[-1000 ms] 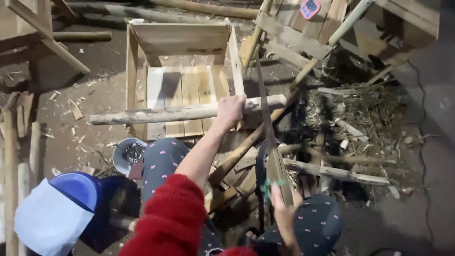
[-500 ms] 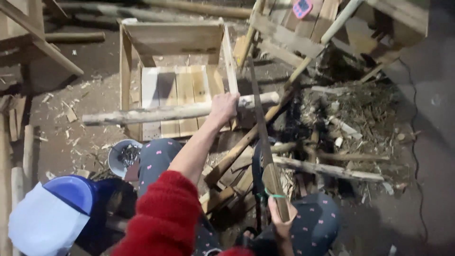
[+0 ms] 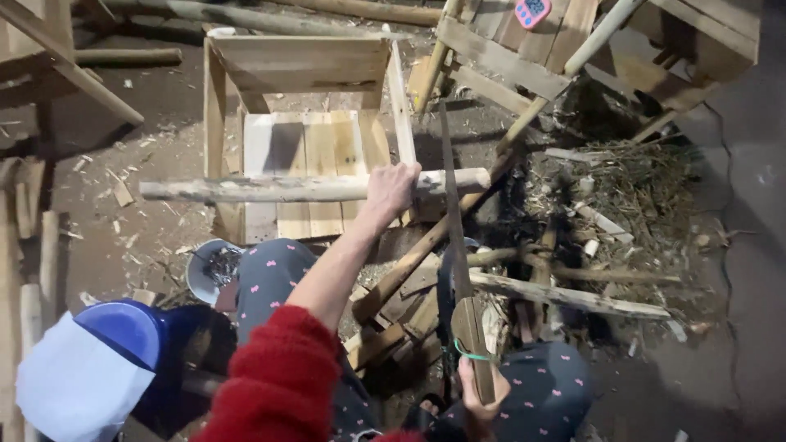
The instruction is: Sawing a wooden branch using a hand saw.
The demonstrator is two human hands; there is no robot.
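Fingers point(image 3: 399, 176) of my left hand point(image 3: 391, 190) wrap tight around the pale log point(image 3: 278, 188) lying across the wooden crate point(image 3: 307, 78), while my right hand point(image 3: 479, 401) grips the handsaw point(image 3: 455, 245) by its handle.

The pole point(image 3: 303, 188) lies level across the scene, pale, rough and round, resting over the front of an open wooden crate. The saw point(image 3: 455, 245) stands almost upright on its thin dark blade, crossing the pole near its right end, wooden handle low.
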